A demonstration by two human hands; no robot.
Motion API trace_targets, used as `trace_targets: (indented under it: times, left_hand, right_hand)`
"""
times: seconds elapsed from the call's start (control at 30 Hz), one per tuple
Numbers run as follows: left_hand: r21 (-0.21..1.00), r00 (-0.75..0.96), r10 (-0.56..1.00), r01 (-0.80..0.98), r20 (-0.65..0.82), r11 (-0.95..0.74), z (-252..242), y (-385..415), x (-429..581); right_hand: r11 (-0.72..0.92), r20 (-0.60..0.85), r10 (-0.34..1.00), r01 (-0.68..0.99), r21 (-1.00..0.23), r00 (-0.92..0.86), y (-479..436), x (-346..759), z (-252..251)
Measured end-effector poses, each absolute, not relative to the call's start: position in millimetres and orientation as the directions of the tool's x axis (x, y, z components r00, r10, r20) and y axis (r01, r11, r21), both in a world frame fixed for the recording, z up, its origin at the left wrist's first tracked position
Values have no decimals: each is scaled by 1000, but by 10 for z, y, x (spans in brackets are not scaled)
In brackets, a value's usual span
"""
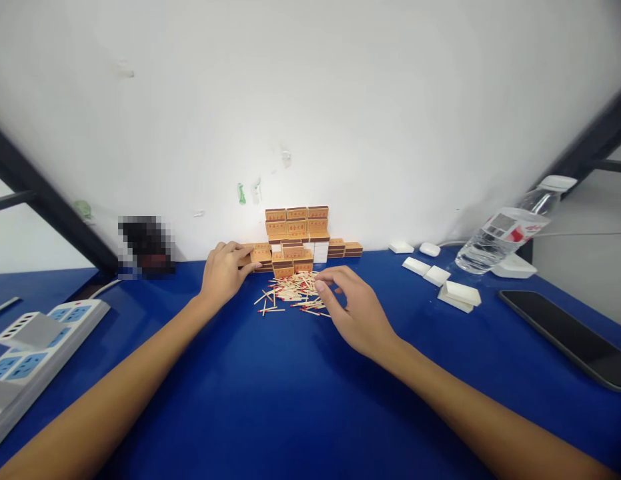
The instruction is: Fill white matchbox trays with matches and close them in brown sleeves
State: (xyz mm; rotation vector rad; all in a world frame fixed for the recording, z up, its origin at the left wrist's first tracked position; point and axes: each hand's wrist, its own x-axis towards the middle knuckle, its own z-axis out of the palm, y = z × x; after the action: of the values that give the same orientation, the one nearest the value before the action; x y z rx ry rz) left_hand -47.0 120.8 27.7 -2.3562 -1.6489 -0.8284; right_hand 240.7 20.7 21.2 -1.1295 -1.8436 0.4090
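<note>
Matchboxes with orange printed labels are stacked in stepped tiers against the wall. My left hand is at the left end of the stack, its thumb and fingers closed around a matchbox that it partly hides. A loose pile of red-tipped matches lies in front of the stack. My right hand is at the pile's right edge, thumb and index finger brought close together in a pinch shape. Whatever is between those fingertips is too small to make out. Lower boxes extend the stack to the right.
On the right are several white box trays, a tilted water bottle, a white earphone case and a black phone. A power strip lies at the left of the blue table. The white wall rises behind.
</note>
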Motion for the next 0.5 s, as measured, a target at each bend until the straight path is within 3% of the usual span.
trace_targets:
  times: [0.27,0.5]
  left_hand:
    - [141,243,801,916,547,-374,209,1253,-412]
    - [117,221,757,924,615,-364,249,1089,-312]
  right_hand:
    - [541,589,798,582,-607,-128,338,2498,162]
    - [372,462,885,677,-635,-52,548,2698,201]
